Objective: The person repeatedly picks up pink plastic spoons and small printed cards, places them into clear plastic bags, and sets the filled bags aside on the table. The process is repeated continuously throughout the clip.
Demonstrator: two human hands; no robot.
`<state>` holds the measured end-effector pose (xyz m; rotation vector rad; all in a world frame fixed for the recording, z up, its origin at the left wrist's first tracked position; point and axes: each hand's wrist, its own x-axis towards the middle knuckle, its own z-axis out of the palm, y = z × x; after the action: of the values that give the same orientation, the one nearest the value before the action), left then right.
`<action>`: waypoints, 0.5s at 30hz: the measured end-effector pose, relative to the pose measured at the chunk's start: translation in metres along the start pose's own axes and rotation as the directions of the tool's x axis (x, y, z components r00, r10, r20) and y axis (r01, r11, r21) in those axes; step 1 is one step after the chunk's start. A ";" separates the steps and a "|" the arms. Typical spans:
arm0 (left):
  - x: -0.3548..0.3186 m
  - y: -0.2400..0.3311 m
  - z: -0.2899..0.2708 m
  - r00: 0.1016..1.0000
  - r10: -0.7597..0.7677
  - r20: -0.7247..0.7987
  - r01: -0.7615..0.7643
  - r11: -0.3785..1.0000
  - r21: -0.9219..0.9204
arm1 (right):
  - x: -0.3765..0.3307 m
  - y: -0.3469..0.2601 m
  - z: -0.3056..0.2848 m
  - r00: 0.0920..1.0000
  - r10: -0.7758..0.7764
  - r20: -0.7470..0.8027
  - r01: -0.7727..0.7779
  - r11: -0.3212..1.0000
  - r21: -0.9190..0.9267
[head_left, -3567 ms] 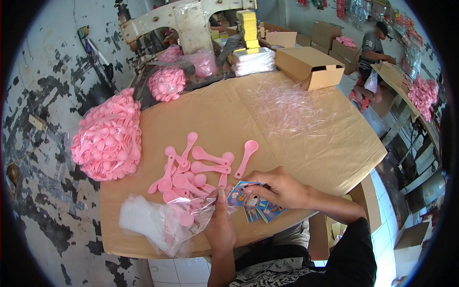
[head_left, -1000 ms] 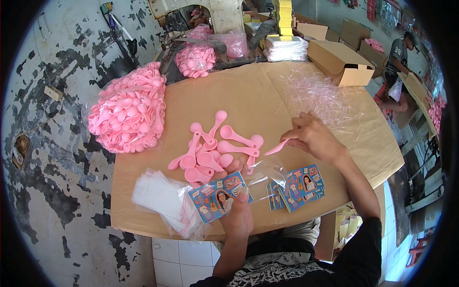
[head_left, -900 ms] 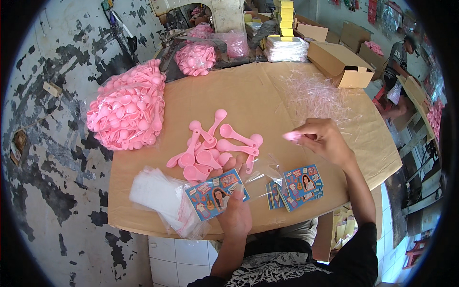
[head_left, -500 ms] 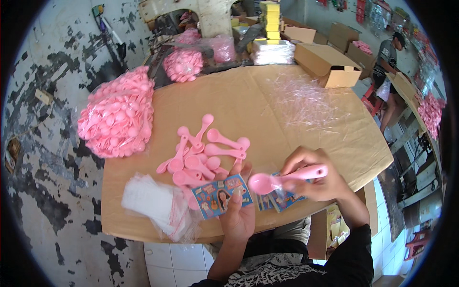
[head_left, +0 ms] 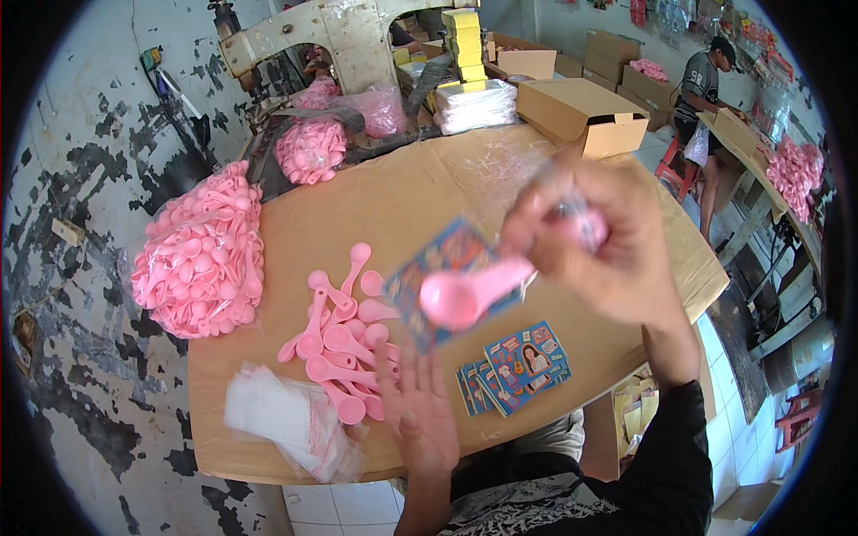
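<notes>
My right hand [head_left: 599, 241] is raised over the table and blurred, its fingers closed on the handle of a pink measuring spoon [head_left: 451, 299]. A blue printed card [head_left: 429, 268] sits behind the spoon's bowl, apparently pinched with it. Another pink part shows blurred inside the same hand. My left hand [head_left: 424, 424] is open, palm up and fingers stretched, holding nothing. It lies beside a heap of loose pink spoons [head_left: 340, 344]. Between my arms on the table, a stack of blue printed cards [head_left: 527, 362] lies next to several more fanned at its left.
Clear plastic sleeves [head_left: 277, 406] lie front left. A large bag of pink spoons [head_left: 201, 255] stands at the left edge. Behind are a smaller spoon bag [head_left: 310, 150], a press-like machine [head_left: 313, 40], yellow stacks [head_left: 466, 49] and a cardboard box [head_left: 585, 116]. A person [head_left: 706, 94] works at the right.
My right hand has risen with the spoon and now has the card with it. My left hand has let go of the card and opened. The view has shifted a little.
</notes>
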<state>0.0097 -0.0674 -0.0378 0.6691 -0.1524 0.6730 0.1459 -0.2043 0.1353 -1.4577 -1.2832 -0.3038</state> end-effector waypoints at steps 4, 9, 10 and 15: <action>0.016 0.020 0.034 0.982 0.154 0.106 -0.186 0.754 0.629 | 0.017 0.009 0.020 0.953 0.001 0.304 0.081 0.962 -0.260; 0.023 0.021 0.031 0.962 0.055 0.267 -0.271 0.072 0.960 | 0.016 0.010 0.053 0.908 0.027 0.419 0.075 0.971 -0.227; 0.025 0.021 0.025 0.962 -0.070 0.264 -0.260 0.060 0.964 | 0.014 0.010 0.060 0.851 0.096 0.516 0.005 0.982 -0.191; 0.020 0.040 0.027 0.965 -0.261 -0.040 0.193 0.591 0.784 | 0.022 0.025 0.068 0.980 0.063 0.186 -0.062 0.998 -0.014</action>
<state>0.0029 -0.0505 0.0111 1.5521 0.1819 0.4357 0.1445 -0.1318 0.1144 -1.5590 -1.3834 -0.1328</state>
